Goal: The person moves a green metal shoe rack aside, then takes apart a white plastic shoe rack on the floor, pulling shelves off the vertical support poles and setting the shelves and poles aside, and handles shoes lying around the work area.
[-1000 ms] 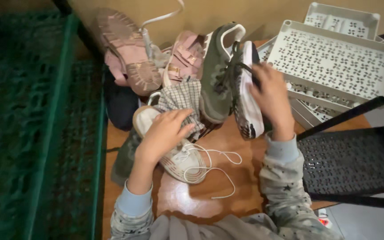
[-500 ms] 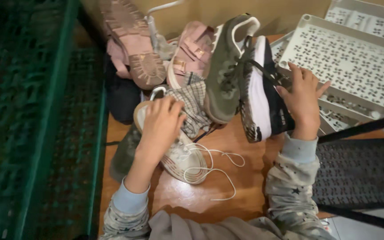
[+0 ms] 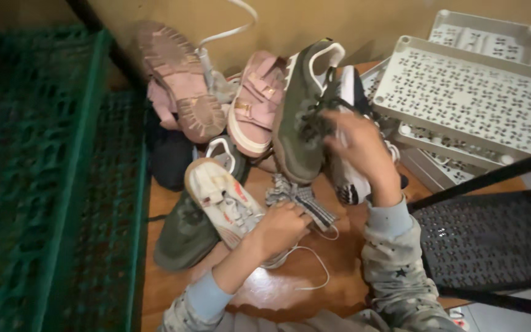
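1. Where the two hands work over the shoe pile, the left hand (image 3: 281, 226) is closed on the toe end of a cream sneaker (image 3: 228, 200), fingers curled over it; a loose white lace (image 3: 314, 270) trails from it across the wooden floor (image 3: 290, 289).
2. Right hand (image 3: 361, 150): fingers spread and clasped around a black-and-white sneaker (image 3: 348, 178), held on edge with its pale sole turned toward the camera.
3. Olive-green sneaker (image 3: 302, 117): white collar, dark laces, leaning just beside the right hand and touching the shoe it holds.
4. Plaid grey bow (image 3: 299, 198): lies between the two hands, touching the left fingers.
5. Cream sneaker, appearance: worn off-white upper with small red marks, resting on a second dark green shoe (image 3: 182, 237).
6. Pink sandal (image 3: 254, 104) and a pink boot with its treaded sole up (image 3: 185, 86): stacked behind, against the tan wall (image 3: 339, 21).
7. Edges: a green lattice crate (image 3: 44, 184) closes the left side, its rim near the pile; white perforated trays (image 3: 474, 92) and a black mesh panel (image 3: 493, 240) hem the right.
8. Open room: only the bare floor strip below the hands.
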